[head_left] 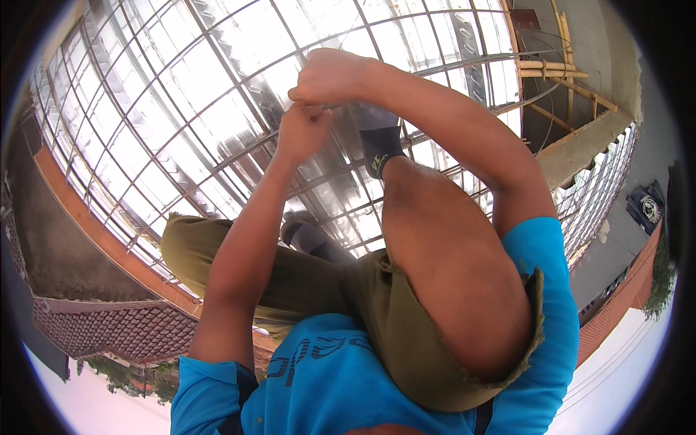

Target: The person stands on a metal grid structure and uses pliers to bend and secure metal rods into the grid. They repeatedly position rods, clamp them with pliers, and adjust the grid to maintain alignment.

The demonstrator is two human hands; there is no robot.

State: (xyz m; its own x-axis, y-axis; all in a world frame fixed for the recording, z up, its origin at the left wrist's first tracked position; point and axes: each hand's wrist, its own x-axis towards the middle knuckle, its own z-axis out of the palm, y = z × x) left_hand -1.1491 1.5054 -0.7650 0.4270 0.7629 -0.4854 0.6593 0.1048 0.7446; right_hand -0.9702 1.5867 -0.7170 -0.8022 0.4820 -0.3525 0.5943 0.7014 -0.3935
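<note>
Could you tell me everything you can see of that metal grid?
The metal grid is wide, made of thin, dark crossing rods with roughly rectangular openings. It spreads over bright, reflective sheeting, with an orange-brown board along its left edge. Fisheye bends its lines. The curled left hand and right hand appear over it; contact is unclear.
</note>
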